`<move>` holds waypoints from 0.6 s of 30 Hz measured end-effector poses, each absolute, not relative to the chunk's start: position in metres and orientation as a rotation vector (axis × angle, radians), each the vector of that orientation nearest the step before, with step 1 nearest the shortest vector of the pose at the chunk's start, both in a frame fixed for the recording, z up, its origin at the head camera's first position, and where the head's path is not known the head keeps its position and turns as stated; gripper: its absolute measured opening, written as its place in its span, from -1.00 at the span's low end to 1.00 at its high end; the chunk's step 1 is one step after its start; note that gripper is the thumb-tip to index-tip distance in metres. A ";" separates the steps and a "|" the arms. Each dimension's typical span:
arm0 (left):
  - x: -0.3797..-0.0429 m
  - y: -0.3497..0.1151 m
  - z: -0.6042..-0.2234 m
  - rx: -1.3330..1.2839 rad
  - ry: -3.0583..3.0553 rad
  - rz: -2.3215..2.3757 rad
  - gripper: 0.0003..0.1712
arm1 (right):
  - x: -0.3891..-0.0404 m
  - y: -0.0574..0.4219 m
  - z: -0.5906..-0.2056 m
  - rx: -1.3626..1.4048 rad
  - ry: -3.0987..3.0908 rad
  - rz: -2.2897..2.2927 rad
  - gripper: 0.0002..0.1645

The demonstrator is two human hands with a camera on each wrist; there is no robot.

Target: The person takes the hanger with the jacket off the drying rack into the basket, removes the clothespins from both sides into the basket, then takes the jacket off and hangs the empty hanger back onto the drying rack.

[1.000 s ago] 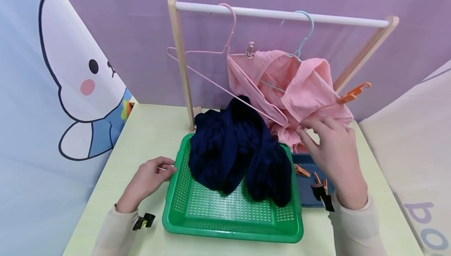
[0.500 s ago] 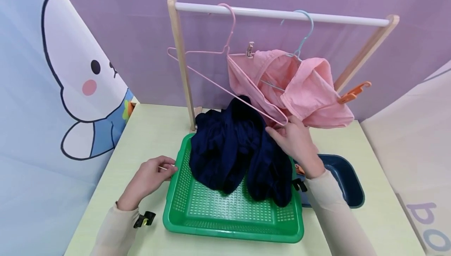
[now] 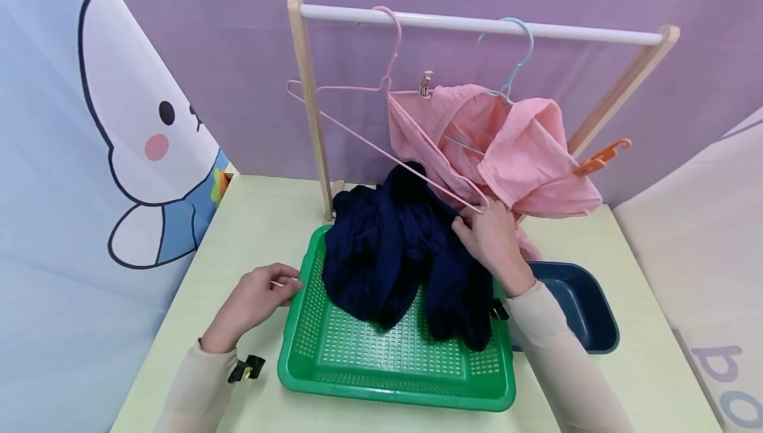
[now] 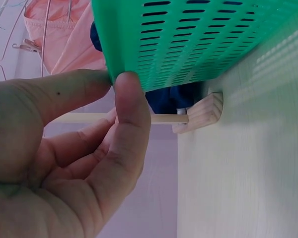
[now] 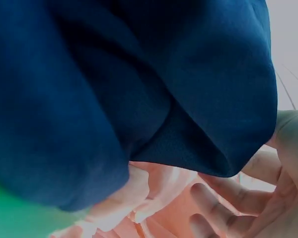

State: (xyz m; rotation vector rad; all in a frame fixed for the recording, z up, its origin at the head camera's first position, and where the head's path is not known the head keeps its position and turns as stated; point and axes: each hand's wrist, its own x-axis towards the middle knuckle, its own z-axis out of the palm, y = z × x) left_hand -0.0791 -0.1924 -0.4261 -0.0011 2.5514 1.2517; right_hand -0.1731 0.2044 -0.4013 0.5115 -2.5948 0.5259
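A green plastic basket [image 3: 396, 394] stands on the table with a crumpled navy garment [image 3: 381, 254] over its back half. My left hand [image 3: 259, 294] pinches the basket's left rim between thumb and index finger, as the left wrist view also shows. At the garment's upper right edge, my right hand [image 3: 491, 238] pinches the navy cloth. In the right wrist view, navy cloth [image 5: 213, 74] fills most of the picture and hides the tips of the thumb and index finger; the other fingers are loosely bent.
Behind the basket, a rack's white bar [image 3: 441, 20] carries a pink hanger [image 3: 357, 132] and a teal hanger [image 3: 527, 49] with a pink garment [image 3: 530, 155]. An orange clip [image 3: 602, 158] and a metal clip [image 3: 426, 83] grip it. A dark blue tray [image 3: 575, 300] stands right of the basket.
My right hand has moved left from the pink garment to the navy garment and taken hold of its edge, drawing the cloth slightly. My left hand stays at the basket's rim.
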 end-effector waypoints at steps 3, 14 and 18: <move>-0.079 -0.192 -0.426 0.005 2.546 1.249 -0.66 | -0.164 0.208 -0.403 0.574 -2.566 0.605 -0.68; -0.079 -0.192 -0.426 0.011 2.535 1.255 -0.67 | -0.125 0.225 -0.399 0.781 -2.415 0.909 -0.90; -0.079 -0.192 -0.426 0.006 2.536 1.251 -0.67 | -0.110 0.224 -0.389 0.893 -2.364 0.927 -0.87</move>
